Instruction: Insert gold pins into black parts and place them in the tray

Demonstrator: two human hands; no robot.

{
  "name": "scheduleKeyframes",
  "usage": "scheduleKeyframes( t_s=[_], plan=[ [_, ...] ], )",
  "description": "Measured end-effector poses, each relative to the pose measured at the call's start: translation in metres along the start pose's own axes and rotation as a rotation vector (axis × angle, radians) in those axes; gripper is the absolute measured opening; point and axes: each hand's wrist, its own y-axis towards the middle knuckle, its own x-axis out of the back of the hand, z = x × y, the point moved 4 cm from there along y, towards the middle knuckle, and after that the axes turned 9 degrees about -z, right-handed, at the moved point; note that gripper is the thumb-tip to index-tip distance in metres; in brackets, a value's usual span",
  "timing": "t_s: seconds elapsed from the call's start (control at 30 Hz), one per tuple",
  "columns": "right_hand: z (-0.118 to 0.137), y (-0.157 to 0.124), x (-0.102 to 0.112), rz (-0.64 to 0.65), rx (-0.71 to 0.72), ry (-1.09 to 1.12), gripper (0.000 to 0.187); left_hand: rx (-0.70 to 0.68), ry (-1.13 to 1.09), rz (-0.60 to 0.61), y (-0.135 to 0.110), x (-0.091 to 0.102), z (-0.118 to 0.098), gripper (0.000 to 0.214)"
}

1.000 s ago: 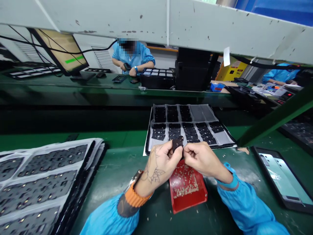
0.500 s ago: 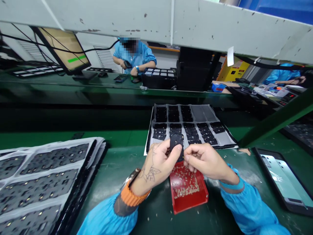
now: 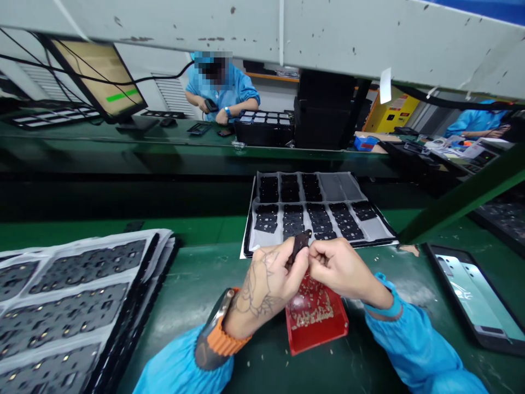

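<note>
My left hand (image 3: 273, 273) is closed around a small black plastic phone part (image 3: 302, 241), which is tilted nearly edge-on to me. Against its right edge, my right hand (image 3: 338, 268) pinches with thumb and forefinger; what lies between those fingertips is hidden or too small to name. Both hands are above the back of a red bin (image 3: 318, 342), where many tiny pale pieces (image 3: 311, 314) lie scattered. Just behind the hands lies a sectioned tray (image 3: 266, 235) with several similar black parts in its pockets.
On the left is a stack of trays (image 3: 96, 273) holding dark parts. A black tray with a pale green panel (image 3: 476, 295) lies at the right, near a slanted green post (image 3: 463, 191). A grey beam (image 3: 246, 33) crosses overhead. Across the bench, a person in blue (image 3: 223, 93) holds a scanner.
My left hand has turned the black part from facing me to nearly edge-on. My right fingers have closed in against its edge.
</note>
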Motion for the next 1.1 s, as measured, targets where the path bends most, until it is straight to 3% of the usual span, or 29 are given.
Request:
scheduleKeyframes(
  t_s=[0.23,0.37,0.5,0.7,1.1],
  plan=[
    [-0.003,0.001,-0.002,0.043,-0.07,0.154,0.018,-0.025,-0.031,-0.012,0.005,0.003,-0.002,0.021],
    [-0.003,0.001,-0.003,0.022,-0.051,0.114,0.019,-0.024,-0.016,-0.031,0.004,0.003,-0.004,0.024],
    [0.0,0.0,-0.002,-0.019,-0.012,0.053,0.019,0.032,-0.07,-0.035,0.007,0.006,0.0,0.026],
    [0.006,-0.005,0.001,0.067,-0.104,0.25,0.021,0.134,-0.212,-0.035,0.013,0.014,0.008,0.034],
    [0.01,-0.01,0.003,0.073,-0.126,0.308,0.018,0.065,-0.262,-0.063,0.014,0.019,0.0,0.035]
  ],
)
